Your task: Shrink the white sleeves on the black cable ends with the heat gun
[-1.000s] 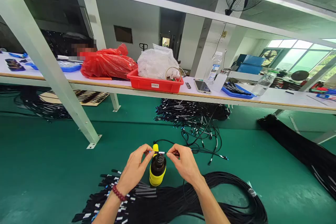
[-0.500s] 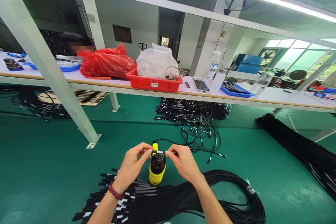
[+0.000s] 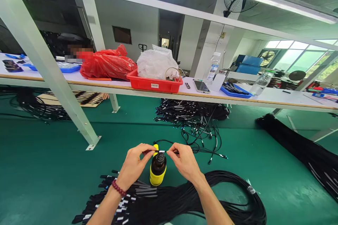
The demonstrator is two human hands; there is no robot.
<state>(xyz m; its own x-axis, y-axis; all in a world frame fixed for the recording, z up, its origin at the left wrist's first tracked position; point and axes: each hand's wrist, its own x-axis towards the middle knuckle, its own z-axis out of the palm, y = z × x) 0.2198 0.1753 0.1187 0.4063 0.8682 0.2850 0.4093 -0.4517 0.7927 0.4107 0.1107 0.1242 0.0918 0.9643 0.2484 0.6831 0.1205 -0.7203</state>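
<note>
Left hand: the left hand (image 3: 134, 167) is raised over the green work surface (image 3: 47, 175), thumb and forefinger pinched on the left end of a thin black cable (image 3: 160, 152), the other fingers curled loosely; a dark red bead bracelet (image 3: 118, 188) sits on the wrist
Right hand: the right hand (image 3: 185, 163) pinches the same cable just to the right of its white sleeve, fingertips tight on it, the two hands close together with only a short stretch of cable between them
Cable: held level between both hands, directly above the yellow tool; past the right hand it loops back over the surface toward a loose tangle of cables (image 3: 198, 126)
Yellow tool: a yellow tool (image 3: 157, 168) with a dark round top stands upright on the surface just below the held cable (whether the cable touches it cannot be told)
Near cables: a row of black cable ends with white sleeves (image 3: 116, 200) lies under the left forearm; a thick coil of black cable (image 3: 227, 200) lies under the right forearm
Shelf: a white shelf (image 3: 277, 98) runs across behind, carrying a red bin (image 3: 154, 84), a red bag (image 3: 105, 65), a phone (image 3: 201, 86), a blue tray (image 3: 236, 91) and clear bottles (image 3: 211, 72)
</note>
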